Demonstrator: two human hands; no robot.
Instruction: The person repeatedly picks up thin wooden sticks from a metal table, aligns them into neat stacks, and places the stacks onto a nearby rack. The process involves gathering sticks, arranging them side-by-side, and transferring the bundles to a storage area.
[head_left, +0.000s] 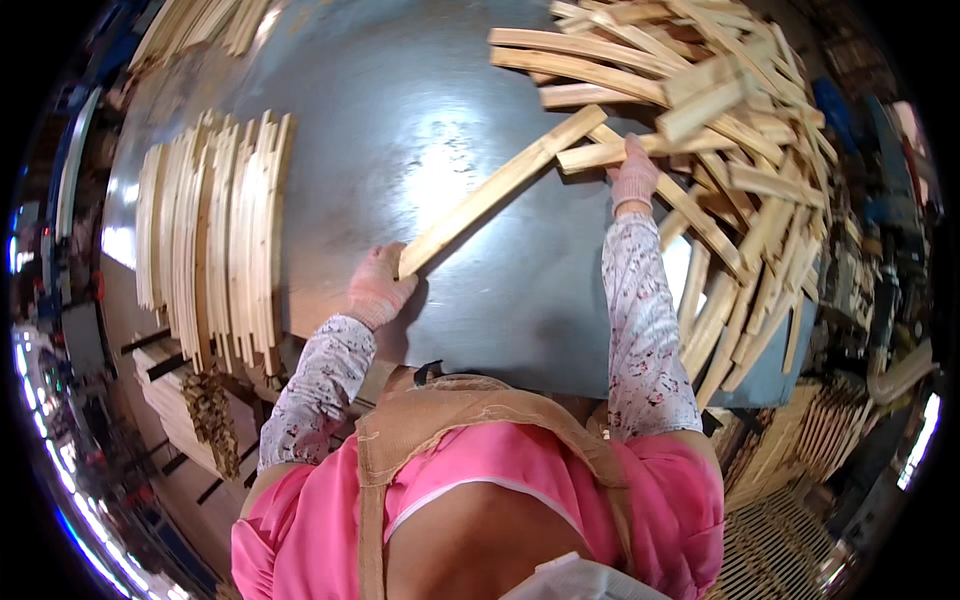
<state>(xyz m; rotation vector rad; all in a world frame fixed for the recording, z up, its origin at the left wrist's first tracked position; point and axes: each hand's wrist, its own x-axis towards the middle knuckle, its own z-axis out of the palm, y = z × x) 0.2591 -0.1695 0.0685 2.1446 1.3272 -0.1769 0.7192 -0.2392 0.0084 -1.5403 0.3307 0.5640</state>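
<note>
My left hand (380, 288), in a pinkish knit glove, is closed on the near end of a pale wooden strip (500, 192). The strip slants away to the right above the metal tabletop, its far end close to a heap of wooden strips (765, 215). At the heap's left edge, my right hand (634, 178), gloved alike, has its fingers round another wooden strip (592, 157) that points left out of the heap. Part of that second strip is hidden by the hand.
Strips lie side by side in a neat row (215, 235) on the table's left. More strips (195, 28) are at the far left. The grey metal table (370, 110) has its near edge at my waist. Stacked wood (185, 410) stands below its left side.
</note>
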